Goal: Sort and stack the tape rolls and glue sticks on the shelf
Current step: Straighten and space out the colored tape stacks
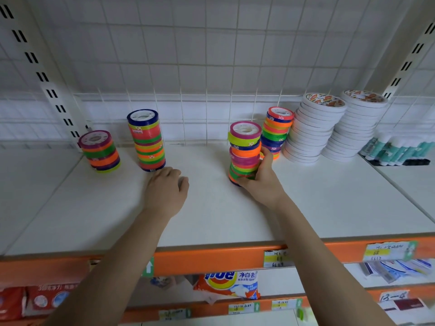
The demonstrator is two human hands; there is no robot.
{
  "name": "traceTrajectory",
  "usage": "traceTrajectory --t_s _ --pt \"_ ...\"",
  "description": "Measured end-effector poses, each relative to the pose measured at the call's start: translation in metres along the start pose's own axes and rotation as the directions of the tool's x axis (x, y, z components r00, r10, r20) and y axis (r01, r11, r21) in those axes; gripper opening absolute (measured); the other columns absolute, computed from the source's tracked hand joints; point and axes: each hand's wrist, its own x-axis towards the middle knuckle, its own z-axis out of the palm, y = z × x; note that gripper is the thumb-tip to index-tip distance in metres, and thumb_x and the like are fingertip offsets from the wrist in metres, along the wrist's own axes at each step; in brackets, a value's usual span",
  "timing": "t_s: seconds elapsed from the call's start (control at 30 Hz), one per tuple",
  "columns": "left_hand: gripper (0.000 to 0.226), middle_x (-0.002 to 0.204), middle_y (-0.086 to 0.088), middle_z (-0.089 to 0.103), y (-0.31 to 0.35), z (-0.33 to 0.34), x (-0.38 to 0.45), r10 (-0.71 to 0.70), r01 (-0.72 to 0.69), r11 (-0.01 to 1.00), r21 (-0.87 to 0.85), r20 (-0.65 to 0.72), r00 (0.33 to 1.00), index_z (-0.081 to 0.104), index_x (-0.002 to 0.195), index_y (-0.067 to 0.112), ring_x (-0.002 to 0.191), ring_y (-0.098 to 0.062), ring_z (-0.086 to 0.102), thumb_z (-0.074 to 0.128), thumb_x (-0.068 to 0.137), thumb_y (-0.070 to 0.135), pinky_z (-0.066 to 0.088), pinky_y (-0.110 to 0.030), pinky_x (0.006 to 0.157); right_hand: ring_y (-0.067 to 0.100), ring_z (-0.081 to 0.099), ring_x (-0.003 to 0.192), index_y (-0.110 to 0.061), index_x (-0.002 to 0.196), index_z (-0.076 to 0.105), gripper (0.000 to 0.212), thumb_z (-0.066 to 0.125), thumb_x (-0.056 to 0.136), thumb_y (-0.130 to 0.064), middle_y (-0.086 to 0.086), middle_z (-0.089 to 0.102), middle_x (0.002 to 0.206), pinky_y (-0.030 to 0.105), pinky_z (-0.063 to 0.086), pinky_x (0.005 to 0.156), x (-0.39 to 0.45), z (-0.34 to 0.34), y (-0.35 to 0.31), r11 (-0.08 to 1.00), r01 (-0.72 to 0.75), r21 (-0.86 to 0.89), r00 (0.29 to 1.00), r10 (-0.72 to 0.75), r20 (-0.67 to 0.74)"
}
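Several stacks of coloured tape rolls stand on the white shelf [306, 208]. My right hand [260, 178] grips the lower part of a leaning stack [243, 147] in the middle. Behind that stack stands another coloured stack [277, 128]. My left hand [168, 187] rests knuckles-up on the shelf, fingers curled, just in front of a tall coloured stack [147, 140]. A shorter coloured stack [100, 150] stands at the far left. Two tall stacks of white tape rolls [313, 128] [353, 123] stand to the right. Glue sticks [397, 149] lie in a row at the far right.
A white wire grid [211, 55] backs the shelf. Slotted uprights [54, 90] stand at both back corners. The shelf's front edge is an orange rail [211, 257] with price labels. Below it, a lower shelf holds a detergent bag [228, 285] and red packets [35, 300].
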Motion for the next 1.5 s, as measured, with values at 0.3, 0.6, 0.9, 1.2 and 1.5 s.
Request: traceTrajectory --t_s 0.3,0.6,0.9,1.2,1.5 --pt "0.028 0.109 -0.012 0.062 0.000 0.000 0.000 0.012 -0.012 1.000 0.009 0.004 1.000 0.061 0.103 0.001 0.103 -0.028 0.053 0.045 0.095 0.023 0.038 -0.035 0.094 0.011 0.048 0.113 -0.008 0.139 0.021 0.091 0.080 0.071 -0.011 0.004 0.046 0.134 0.022 0.041 0.092 -0.001 0.011 0.001 0.998 0.016 -0.068 0.991 -0.025 -0.133" --pt "0.028 0.105 -0.011 0.062 0.000 -0.001 0.000 0.019 -0.019 1.000 0.010 -0.001 1.000 0.061 0.101 0.002 0.100 -0.027 0.053 0.044 0.094 0.023 0.039 -0.035 0.091 0.017 0.046 0.123 -0.012 0.141 0.019 0.102 0.085 0.064 -0.023 0.002 0.043 0.137 0.033 0.044 0.101 0.003 0.013 -0.001 0.999 0.018 -0.043 0.985 -0.025 -0.170" --pt "0.028 0.105 -0.011 0.062 -0.002 0.001 0.001 0.018 -0.018 1.000 0.010 0.002 1.000 0.061 0.101 0.002 0.100 -0.029 0.053 0.045 0.094 0.023 0.040 -0.036 0.091 0.014 0.049 0.115 -0.011 0.142 0.017 0.087 0.075 0.077 -0.012 -0.003 0.045 0.130 0.023 0.040 0.090 -0.002 0.011 0.000 0.995 0.033 -0.089 0.987 -0.046 -0.154" --pt "0.027 0.105 -0.011 0.063 -0.002 0.003 0.001 0.022 -0.022 1.000 0.008 -0.009 1.000 0.062 0.101 0.002 0.100 -0.029 0.054 0.046 0.094 0.023 0.040 -0.037 0.091 0.015 0.046 0.122 -0.013 0.144 0.014 0.103 0.083 0.068 -0.026 0.000 0.042 0.137 0.031 0.044 0.100 -0.002 0.013 -0.003 0.999 0.019 -0.041 0.986 -0.026 -0.165" --pt "0.028 0.106 -0.010 0.062 -0.002 0.002 0.001 0.019 -0.019 1.000 0.004 -0.013 1.000 0.061 0.101 0.002 0.100 -0.027 0.054 0.045 0.094 0.024 0.040 -0.036 0.091 0.018 0.052 0.116 -0.012 0.141 0.020 0.088 0.078 0.075 -0.020 0.004 0.048 0.133 0.029 0.045 0.094 -0.002 0.011 0.000 0.999 0.022 -0.049 0.973 -0.032 -0.229"
